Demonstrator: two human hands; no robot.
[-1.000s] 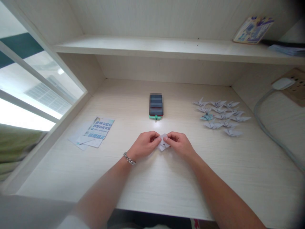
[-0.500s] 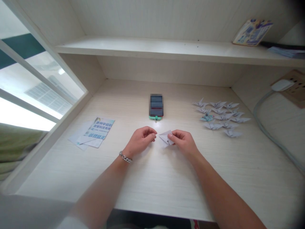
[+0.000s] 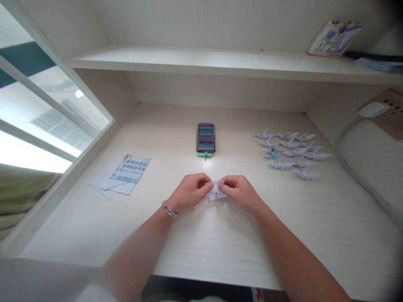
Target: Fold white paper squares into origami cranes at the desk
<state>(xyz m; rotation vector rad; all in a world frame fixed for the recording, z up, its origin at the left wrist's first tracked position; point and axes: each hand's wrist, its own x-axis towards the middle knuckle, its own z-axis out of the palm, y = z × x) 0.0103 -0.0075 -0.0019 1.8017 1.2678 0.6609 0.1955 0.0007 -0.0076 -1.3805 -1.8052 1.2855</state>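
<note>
A small folded piece of white paper (image 3: pixel 216 193) with a dark spot on it is pinched between both hands over the middle of the desk. My left hand (image 3: pixel 195 189), with a silver chain bracelet at its wrist, grips the paper's left upper edge between thumb and fingers. On the other side, my right hand (image 3: pixel 239 189) pinches the right upper edge, its thumb lying on the front face. The fingers behind the paper are partly hidden. Beyond the hands lies a phone (image 3: pixel 206 138) with a green cable end or case edge at its bottom.
Several folded paper cranes (image 3: pixel 291 152), mostly white and one bluish, stand at the right. Printed sheets (image 3: pixel 130 172) lie at the left. A shelf (image 3: pixel 189 63) spans the back; a charger plug (image 3: pixel 374 110) and grey cable (image 3: pixel 341 163) are at the right wall.
My left hand has moved right and taken hold of the paper's left edge. The paper has turned and come slightly lower, with my right hand still on it.
</note>
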